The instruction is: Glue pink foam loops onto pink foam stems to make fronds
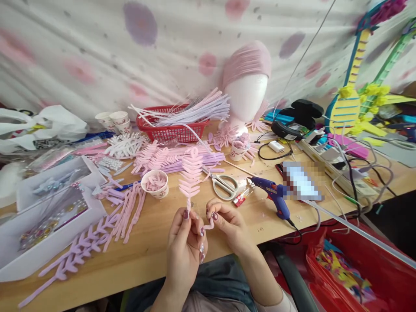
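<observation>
Head view. Left hand (pixel 183 238): thumb and fingers pinching the twisted stem of a pink fuzzy spray (pixel 190 173), its leaf-like rows pointing away from the body, held over the front of the worktop (pixel 146 255). Right hand (pixel 230 225): thumb and fingertips gripping the end of a short, bent pink strip (pixel 209 225), which runs between the hands. Cannot tell whether strip and stem are one piece; fingers cover the join.

Risks, as judged:
1. Uneven pull from the right could kink the strip or turn the stem within the left pinch, skewing the rows.
2. Excess pressure may flatten the pile; long nails could catch fibres.
3. Paper cup (pixel 156 195) of pink pieces stands just left of the spray. A leftward swing might tip it.
4. Glue gun (pixel 271 190) lies to the right, nozzle toward the scissors (pixel 224 187). Heat unknown; if hot, a stray right wrist or the spray could be burnt.
5. Gun's black cord (pixel 295 229) loops near the worktop's front edge. A sleeve or elbow snagging it would probably drag the gun.
</observation>
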{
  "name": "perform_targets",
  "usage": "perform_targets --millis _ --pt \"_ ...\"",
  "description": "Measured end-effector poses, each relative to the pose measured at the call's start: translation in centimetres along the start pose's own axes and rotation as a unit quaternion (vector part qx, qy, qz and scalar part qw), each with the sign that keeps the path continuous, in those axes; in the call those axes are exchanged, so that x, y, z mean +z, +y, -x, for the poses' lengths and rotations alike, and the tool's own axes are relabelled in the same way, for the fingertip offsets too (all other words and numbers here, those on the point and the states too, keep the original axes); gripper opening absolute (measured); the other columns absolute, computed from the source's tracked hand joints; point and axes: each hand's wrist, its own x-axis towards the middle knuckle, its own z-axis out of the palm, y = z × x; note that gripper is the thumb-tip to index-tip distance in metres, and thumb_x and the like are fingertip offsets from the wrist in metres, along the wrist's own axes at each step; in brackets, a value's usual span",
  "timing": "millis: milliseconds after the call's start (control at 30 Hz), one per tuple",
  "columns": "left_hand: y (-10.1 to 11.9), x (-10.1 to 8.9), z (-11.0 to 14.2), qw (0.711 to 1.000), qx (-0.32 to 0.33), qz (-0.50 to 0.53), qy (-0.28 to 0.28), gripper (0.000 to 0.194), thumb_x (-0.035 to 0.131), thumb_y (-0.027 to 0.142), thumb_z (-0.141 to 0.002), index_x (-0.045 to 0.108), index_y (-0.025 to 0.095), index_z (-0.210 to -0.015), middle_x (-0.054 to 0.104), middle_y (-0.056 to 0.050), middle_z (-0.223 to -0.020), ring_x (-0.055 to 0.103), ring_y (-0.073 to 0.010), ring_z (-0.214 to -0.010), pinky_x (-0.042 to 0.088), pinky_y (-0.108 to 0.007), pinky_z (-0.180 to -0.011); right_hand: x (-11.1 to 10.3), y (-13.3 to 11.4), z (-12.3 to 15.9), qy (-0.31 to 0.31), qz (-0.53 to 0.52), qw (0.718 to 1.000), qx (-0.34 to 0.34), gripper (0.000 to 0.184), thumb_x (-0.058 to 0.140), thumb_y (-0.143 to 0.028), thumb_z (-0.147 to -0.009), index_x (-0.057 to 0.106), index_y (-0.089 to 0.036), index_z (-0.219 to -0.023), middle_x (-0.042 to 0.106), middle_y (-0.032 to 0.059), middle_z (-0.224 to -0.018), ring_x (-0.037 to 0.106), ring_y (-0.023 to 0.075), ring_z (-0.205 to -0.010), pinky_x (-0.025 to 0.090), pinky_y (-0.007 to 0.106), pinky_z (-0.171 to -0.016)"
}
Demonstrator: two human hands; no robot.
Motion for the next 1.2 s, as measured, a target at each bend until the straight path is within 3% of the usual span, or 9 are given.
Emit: perform_targets --millis 233,500,900,1200 --pt "-0.9 0.0 -0.5 1.000 -0.018 -0.001 -0.004 0.034 0.086 0.042 -0.068 0.063 0.018 -0.077 0.056 0.008 -0.050 0.032 -0.0012 -0.026 0.027 -0.010 -0.024 -0.1 -0.2 0.2 -0.032 -0.003 0.999 0.005 0.025 0.071 -0.044 -0.085 0.069 -0.021 -0.079 0.055 0.0039 -0.086 0.052 0.0168 -0.077 0.045 0.030 -0.076" --pt "-0.6 -0.6 -0.4 1.000 -0.001 -0.004 0.021 0.034 0.086 0.042 -0.068 0.063 0.018 -0.075 0.052 0.009 -0.042 0.027 -0.0008 -0.025 0.028 -0.008 -0.024 0.5 0.2 0.5 0.021 0.058 0.998 -0.019 0.026 0.069 -0.046 -0.087 0.068 -0.022 -0.078 0.055 0.0037 -0.087 0.053 0.0192 -0.084 0.044 0.031 -0.079" --pt "-0.3 -1.5 -0.5 1.000 0.006 0.012 0.026 0.034 0.086 0.041 -0.068 0.062 0.017 -0.072 0.050 0.009 -0.037 0.022 -0.0013 -0.024 0.027 -0.009 -0.023 0.6 0.6 0.7 0.020 0.107 0.992 -0.063 0.018 0.065 -0.037 -0.092 0.070 -0.024 -0.081 0.057 0.0033 -0.086 0.053 0.0189 -0.083 0.041 0.031 -0.079" --pt "-0.1 -2.1 -0.6 1.000 -0.013 -0.010 -0.007 0.033 0.081 0.045 -0.074 0.063 0.017 -0.072 0.050 0.009 -0.038 0.022 -0.0013 -0.023 0.029 -0.010 -0.021 0.1 -0.5 1.8 -0.051 0.195 0.975 -0.094 0.018 0.051 -0.027 -0.101 0.067 -0.025 -0.093 0.057 0.0034 -0.093 0.054 0.0184 -0.094 0.041 0.031 -0.086"
